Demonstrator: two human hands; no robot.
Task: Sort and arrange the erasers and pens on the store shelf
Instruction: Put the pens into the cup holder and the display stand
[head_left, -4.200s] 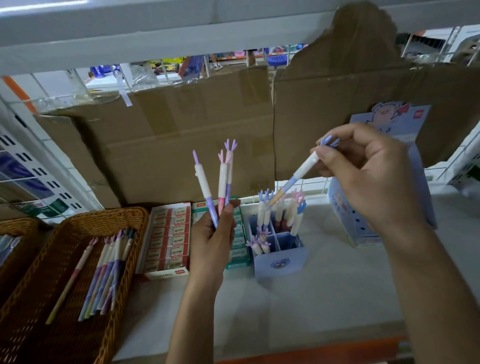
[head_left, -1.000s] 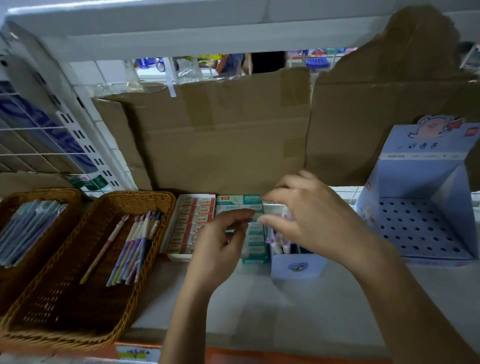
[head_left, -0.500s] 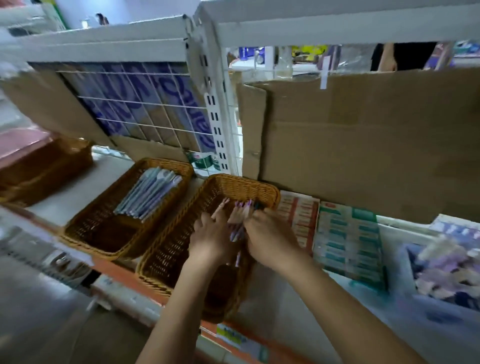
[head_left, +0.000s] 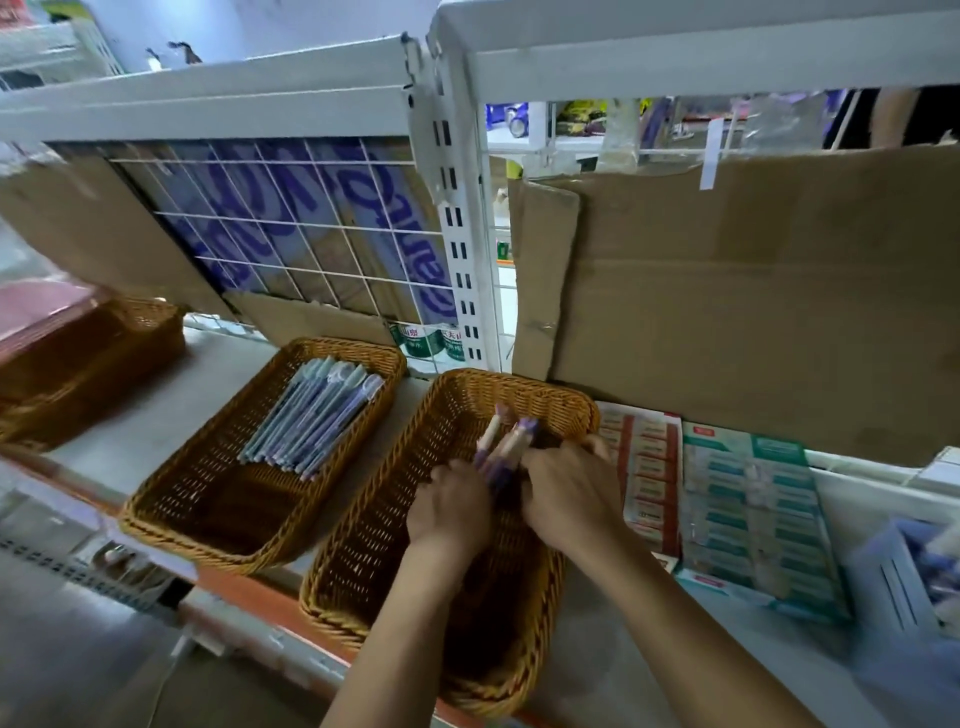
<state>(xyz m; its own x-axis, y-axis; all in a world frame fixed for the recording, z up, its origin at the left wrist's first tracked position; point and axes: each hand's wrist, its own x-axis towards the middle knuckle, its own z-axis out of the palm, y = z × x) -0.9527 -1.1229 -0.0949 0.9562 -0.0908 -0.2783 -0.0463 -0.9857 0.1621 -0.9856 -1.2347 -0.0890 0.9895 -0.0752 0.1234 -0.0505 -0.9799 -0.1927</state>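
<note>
Our left hand and right hand, side by side, grip the pens in the basket; we should level their ends and keep them bundled

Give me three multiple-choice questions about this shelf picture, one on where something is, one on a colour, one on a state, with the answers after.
1. Where are the left hand and right hand?
A) in the wicker basket beside the erasers
B) in the other basket, on the wrapped pens
C) on the teal box

2. What colour trims the eraser box next to that basket?
A) yellow
B) red
C) black

3. How are the pens between the hands?
A) standing in a cup
B) scattered over the shelf
C) gathered in a bundle, gripped by both hands

Answers:
1 A, both forearms reach into it.
2 B, red bands run along its rows.
3 C, fingers curl round the bundle and its ends stick out beyond them.
</note>
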